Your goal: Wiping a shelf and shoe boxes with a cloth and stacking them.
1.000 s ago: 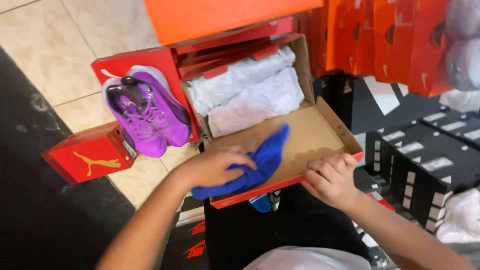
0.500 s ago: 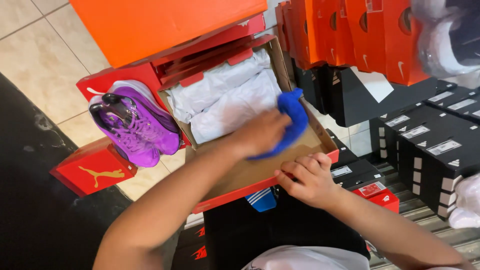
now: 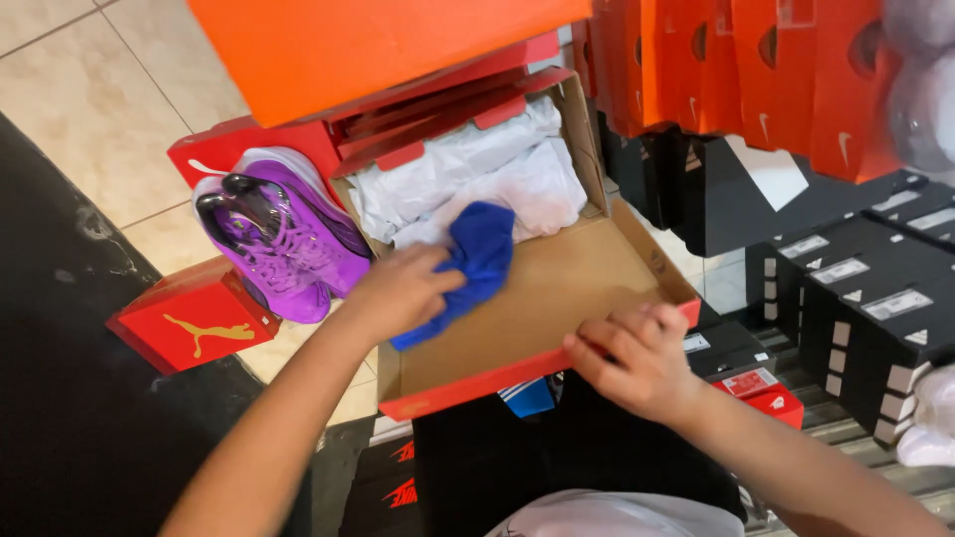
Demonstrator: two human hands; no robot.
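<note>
An open red shoebox (image 3: 652, 288) with a brown cardboard inside lies in front of me, crumpled white tissue paper (image 3: 468, 184) at its far end. My left hand (image 3: 398, 290) grips a blue cloth (image 3: 468, 264) pressed on the box's inner floor near the paper. My right hand (image 3: 637, 358) holds the box's near red edge, fingers curled over the rim.
A pair of purple sneakers (image 3: 279, 239) rests on a red box lid (image 3: 194, 318) to the left. Orange boxes (image 3: 756, 70) are stacked above and right, black boxes (image 3: 865, 298) at right. Beige tiled floor (image 3: 90, 109) and a dark mat (image 3: 60, 398) lie at left.
My left hand carried the blue cloth from the box's near part to the far right side, then back left to the tissue paper. My right hand stays on the front edge.
</note>
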